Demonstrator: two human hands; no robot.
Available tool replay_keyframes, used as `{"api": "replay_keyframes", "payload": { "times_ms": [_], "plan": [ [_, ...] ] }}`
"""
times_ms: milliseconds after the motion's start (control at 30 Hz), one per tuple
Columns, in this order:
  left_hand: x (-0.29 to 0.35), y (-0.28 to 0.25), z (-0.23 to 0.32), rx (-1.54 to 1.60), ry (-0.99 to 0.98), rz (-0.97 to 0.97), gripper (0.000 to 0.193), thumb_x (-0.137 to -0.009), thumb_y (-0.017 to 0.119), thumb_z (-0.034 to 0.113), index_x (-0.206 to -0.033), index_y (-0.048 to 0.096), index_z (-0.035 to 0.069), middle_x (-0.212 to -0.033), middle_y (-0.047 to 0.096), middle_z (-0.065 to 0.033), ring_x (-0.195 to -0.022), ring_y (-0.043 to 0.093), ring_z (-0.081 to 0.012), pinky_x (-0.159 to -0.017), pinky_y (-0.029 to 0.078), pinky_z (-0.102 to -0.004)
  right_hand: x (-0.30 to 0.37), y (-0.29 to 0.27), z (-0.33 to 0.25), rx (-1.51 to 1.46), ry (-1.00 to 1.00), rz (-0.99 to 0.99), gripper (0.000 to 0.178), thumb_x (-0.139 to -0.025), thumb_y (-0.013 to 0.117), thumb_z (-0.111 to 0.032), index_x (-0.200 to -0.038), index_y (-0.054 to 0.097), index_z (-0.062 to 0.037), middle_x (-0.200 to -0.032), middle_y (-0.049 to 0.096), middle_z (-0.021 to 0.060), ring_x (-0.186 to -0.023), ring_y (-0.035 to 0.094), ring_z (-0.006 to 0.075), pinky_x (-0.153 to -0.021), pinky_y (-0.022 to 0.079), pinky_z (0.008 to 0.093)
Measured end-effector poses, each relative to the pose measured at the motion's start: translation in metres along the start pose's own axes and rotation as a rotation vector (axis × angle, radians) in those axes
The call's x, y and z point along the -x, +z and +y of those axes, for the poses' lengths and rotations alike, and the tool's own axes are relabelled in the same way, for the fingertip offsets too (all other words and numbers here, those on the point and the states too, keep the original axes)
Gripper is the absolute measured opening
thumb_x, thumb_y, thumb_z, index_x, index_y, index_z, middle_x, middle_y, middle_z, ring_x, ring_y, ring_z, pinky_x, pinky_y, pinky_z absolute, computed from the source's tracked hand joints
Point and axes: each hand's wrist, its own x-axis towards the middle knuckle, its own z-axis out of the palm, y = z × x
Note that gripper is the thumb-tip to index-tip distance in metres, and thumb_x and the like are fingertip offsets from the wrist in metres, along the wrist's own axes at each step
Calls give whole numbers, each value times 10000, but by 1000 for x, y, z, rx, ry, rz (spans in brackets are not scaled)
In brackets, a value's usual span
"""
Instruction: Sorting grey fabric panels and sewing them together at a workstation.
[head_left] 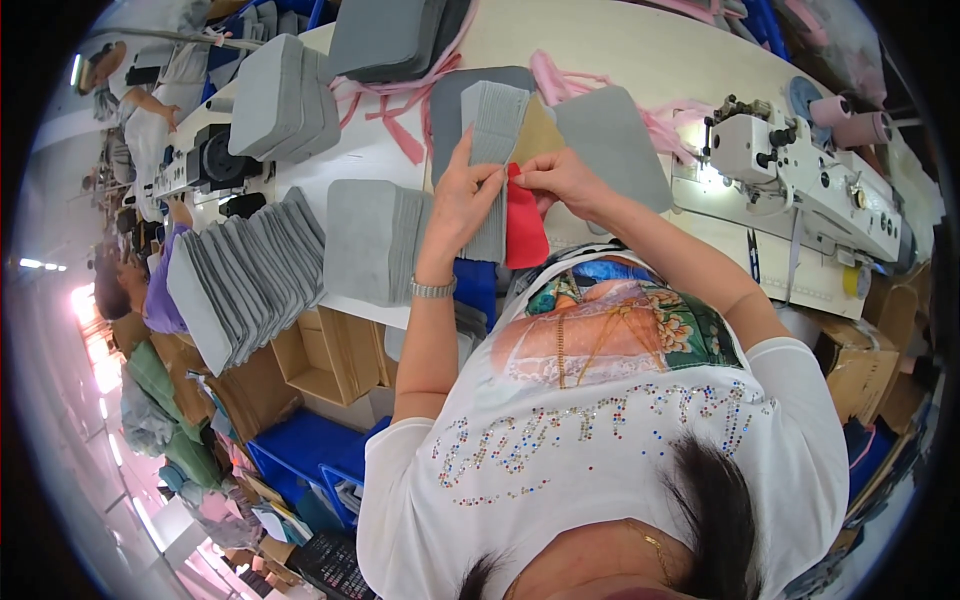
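My left hand (464, 200), a watch on its wrist, is closed round the edge of a thick stack of grey fabric pieces (496, 118), held tilted over the table edge. My right hand (562, 184) pinches the top of a red fabric piece (526, 228) that hangs against the right side of that stack. The fingertips of both hands nearly meet there. Beyond them a tan piece (541, 136) shows between the stack and a flat grey panel (615, 140). A darker grey panel (447, 100) lies partly hidden behind the stack.
More grey stacks stand to the left: a rounded one (362, 240), a long fanned row (250, 270) and a far pile (285, 100). A white sewing machine (810, 175) with pink thread cones (860, 130) is at the right. Snips (753, 255) lie nearby; pink strips (402, 135) trail behind.
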Motion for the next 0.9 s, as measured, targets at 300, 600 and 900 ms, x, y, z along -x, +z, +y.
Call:
{"api": "replay_keyframes", "payload": {
  "times_ms": [300,600,900],
  "plan": [
    [-2,-1,2,109,-52,-79,203,-809,572,138,-902,661,-19,-1383,342,-198,-971,591,-324,-829,449,-334,5,7,-6,-22,6,48,214,-802,625,-240,-806,626,-27,-732,615,40,-563,596,100,-473,488,199],
    [6,-1,0,64,3,-130,167,-800,592,123,-899,664,10,-1389,340,-179,-1032,560,-326,-838,445,-347,7,7,-8,111,-4,79,245,-784,626,-245,-787,648,-2,-708,641,76,-587,628,121,-480,502,223],
    [-10,-3,0,-5,28,-50,124,-761,628,97,-847,678,22,-1332,412,-191,-936,601,-292,-779,468,-330,-5,0,-8,160,-93,69,198,-784,584,-213,-698,608,-35,-661,620,45,-562,604,103,-497,483,216]
  ]
}}
